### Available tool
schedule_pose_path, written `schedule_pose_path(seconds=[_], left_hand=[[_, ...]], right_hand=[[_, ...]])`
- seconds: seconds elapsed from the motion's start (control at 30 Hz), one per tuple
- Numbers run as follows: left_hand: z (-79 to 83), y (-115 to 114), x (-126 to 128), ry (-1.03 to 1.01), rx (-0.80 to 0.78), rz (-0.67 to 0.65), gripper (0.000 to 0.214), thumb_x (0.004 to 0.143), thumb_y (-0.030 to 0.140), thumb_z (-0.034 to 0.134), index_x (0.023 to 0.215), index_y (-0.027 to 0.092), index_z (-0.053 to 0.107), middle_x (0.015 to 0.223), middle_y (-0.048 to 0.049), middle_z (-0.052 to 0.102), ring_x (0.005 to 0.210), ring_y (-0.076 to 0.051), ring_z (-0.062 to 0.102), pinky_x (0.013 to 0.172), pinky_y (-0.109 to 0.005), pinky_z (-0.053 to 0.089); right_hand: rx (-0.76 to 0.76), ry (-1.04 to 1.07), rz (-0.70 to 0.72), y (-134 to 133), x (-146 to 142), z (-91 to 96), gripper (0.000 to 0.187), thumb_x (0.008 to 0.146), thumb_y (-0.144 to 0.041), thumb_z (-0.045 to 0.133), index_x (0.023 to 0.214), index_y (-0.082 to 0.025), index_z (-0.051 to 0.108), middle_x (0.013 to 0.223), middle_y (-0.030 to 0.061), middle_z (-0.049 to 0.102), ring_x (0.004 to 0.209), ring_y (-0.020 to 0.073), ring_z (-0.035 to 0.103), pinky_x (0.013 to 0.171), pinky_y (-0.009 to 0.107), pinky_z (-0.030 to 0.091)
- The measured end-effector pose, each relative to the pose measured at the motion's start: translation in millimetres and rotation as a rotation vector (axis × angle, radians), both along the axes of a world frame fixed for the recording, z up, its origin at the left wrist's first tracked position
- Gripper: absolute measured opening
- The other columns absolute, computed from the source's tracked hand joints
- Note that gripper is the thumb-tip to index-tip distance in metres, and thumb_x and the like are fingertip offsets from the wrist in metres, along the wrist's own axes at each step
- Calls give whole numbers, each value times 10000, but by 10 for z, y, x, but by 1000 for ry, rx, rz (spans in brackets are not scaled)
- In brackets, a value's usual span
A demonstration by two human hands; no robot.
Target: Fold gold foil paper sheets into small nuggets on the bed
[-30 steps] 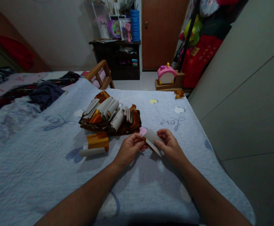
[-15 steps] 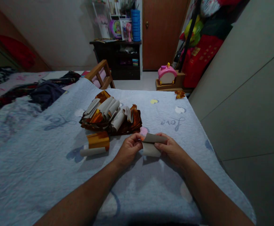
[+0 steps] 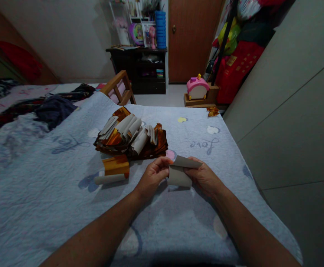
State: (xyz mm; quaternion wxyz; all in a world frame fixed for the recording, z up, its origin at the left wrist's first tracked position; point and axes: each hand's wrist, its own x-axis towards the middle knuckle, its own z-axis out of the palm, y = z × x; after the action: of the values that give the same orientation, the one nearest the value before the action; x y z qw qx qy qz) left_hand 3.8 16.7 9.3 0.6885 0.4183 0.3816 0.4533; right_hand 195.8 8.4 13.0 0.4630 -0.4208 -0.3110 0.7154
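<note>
Between my two hands is a curled grey sheet of paper (image 3: 179, 177) with a folded-over upper flap and a bit of orange at its left end. My left hand (image 3: 154, 174) is closed, pinching the sheet's left edge. On the other side, my right hand (image 3: 203, 178) grips the right end, thumb on the front and fingers partly hidden behind the flap. A single orange-and-grey sheet (image 3: 116, 166) lies to the left of my left hand, its near edge curled up. Beyond it rests a loose pile of orange and grey sheets (image 3: 131, 135), folded and stacked.
All this lies on a pale blue patterned cloth (image 3: 178, 230). Small orange pieces (image 3: 212, 111) sit at its far right corner. A wooden chair (image 3: 121, 87) stands past the far edge, and a pale cabinet (image 3: 295, 111) borders the right side. Dark clothes (image 3: 54, 111) lie at left.
My right hand has shifted slightly right and down, and the flap of the grey sheet now slants and reaches further right. My left hand has barely moved.
</note>
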Motion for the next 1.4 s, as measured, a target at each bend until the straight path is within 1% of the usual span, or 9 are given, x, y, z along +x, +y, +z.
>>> schedule_pose_path(seconds=[0.1,0.23,0.4,0.53,0.6,0.7,0.83,1.2,1.4], left_hand=[[-6,-2,-19,-15,7,-6,296,739,323,754,1004,200,704,933,-35,675,796,-150,617,707,-238,500],[-13,16,-7,83,43,-14,372,692,320,842,1000,181,687,952,-48,691,856,-166,636,766,-254,504],[-21,27,14,186,41,30,251,704,306,844,798,157,665,740,-1,655,693,-123,593,662,-214,457],[-55,32,-15,242,85,55,224,687,267,831,833,160,698,750,-14,677,681,-145,599,639,-232,459],[-58,37,-39,350,167,92,218,676,215,813,876,175,736,783,-23,697,687,-157,597,652,-251,467],[-35,41,-68,514,410,133,123,711,177,757,830,207,771,864,-45,724,828,-209,630,789,-314,496],[-22,35,-83,573,642,127,149,809,138,644,821,224,764,948,-61,726,938,-223,661,869,-331,504],[-115,56,-119,760,871,59,302,790,18,552,945,212,723,1048,-76,727,996,-210,688,872,-302,538],[-154,71,-105,959,950,-18,210,852,58,558,897,202,705,953,-73,718,899,-214,661,790,-309,514]], right_hand=[[19,-44,-3,-1,-9,22,314,622,-229,806,813,-211,556,735,-29,615,645,142,538,597,265,400],[95,-147,17,6,0,13,294,644,-263,788,833,-212,569,720,-36,582,620,129,500,582,260,365],[211,-295,4,32,27,-44,212,658,-251,755,835,-199,650,741,-24,601,658,131,502,622,266,366],[290,-399,22,28,63,-37,109,674,-231,710,756,-207,642,722,-17,600,666,147,511,643,285,393],[373,-485,17,17,85,-6,75,685,-202,680,743,-220,636,751,-7,606,710,168,529,675,300,413],[581,-640,-40,6,108,32,94,702,-148,658,722,-232,623,830,13,598,839,201,554,764,323,426],[728,-710,-30,5,106,8,120,727,-123,643,743,-236,605,850,18,584,823,197,564,732,311,429],[849,-829,37,35,113,-118,167,784,-78,563,829,-237,577,909,41,623,864,207,603,783,329,454],[878,-970,108,51,153,-200,239,743,-3,493,808,-225,558,904,42,622,857,202,562,764,318,420]])
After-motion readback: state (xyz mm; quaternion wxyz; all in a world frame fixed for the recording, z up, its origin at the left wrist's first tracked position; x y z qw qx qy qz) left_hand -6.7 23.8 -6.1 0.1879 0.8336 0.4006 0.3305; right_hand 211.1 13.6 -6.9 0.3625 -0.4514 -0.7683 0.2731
